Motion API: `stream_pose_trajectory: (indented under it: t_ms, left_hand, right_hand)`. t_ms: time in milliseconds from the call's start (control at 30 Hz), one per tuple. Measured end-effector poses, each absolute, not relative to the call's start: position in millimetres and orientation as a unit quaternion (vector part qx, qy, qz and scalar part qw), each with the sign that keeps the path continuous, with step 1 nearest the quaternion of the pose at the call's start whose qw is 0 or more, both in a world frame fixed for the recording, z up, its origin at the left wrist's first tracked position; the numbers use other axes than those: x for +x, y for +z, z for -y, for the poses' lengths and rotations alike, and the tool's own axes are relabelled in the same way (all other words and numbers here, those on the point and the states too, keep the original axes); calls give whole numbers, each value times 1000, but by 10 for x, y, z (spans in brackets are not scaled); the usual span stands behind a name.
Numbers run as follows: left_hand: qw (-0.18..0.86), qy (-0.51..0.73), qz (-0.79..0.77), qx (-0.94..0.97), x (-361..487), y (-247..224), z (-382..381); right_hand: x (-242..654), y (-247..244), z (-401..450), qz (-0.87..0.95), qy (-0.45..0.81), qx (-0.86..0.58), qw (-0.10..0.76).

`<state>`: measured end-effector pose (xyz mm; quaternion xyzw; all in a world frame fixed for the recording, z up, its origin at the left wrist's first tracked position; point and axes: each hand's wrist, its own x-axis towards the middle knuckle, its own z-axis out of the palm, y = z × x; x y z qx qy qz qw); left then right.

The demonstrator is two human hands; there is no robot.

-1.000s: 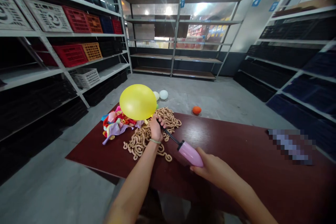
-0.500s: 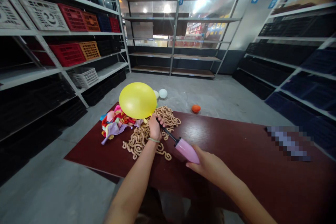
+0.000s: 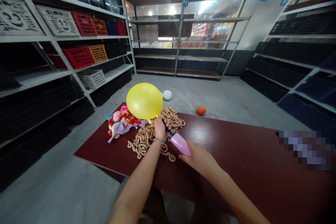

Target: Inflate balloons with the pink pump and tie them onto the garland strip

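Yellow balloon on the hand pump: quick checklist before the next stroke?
1. Left hand closed around the neck of the yellow balloon: ok.
2. Black nozzle seated in the neck: cannot tell, the hand hides the join.
3. Right hand against the end of the pink hand pump: ok.
4. Balloon skin whole, no visible tear: ok.
5. Balloon clear of the tan looped strands: cannot tell.

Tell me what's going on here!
A person's left hand holds a yellow balloon at the black tube of a pink pump. Their right hand touches the pump's wide end. Nearby on a dark red table lie flat colorful balloons and a heap of tan twisty loops.
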<state>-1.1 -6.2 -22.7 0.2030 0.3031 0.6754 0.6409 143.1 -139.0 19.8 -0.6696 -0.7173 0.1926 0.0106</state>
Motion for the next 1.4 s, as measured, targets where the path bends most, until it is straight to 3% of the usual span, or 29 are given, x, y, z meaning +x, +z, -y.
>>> stream_pose_trajectory:
  t_ms: [167, 333, 533, 667, 867, 1100, 1400]
  left_hand:
    - [648, 684, -284, 180, -38, -203, 55]
    - [645, 692, -278, 167, -66, -212, 56]
    - [653, 686, -279, 160, -60, -204, 82]
    - [641, 692, -284, 174, -94, -180, 57]
    - [633, 706, -279, 152, -94, -215, 19]
    - [633, 703, -281, 163, 2, -239, 101]
    - [585, 726, -306, 191, 145, -131, 157]
  right_hand:
    - [1911, 347, 1730, 715, 232, -659, -23]
    - [1641, 540, 1593, 711, 199, -672, -57]
    - [1153, 380, 1222, 719, 138, -680, -25]
    - [1357, 244, 1328, 724, 164, -670, -3]
    - [1680, 343, 1428, 724, 211, -656, -35]
    - [1329, 313, 1144, 732, 133, -668, -20]
    - [1612, 75, 1235, 769, 34, -636, 50]
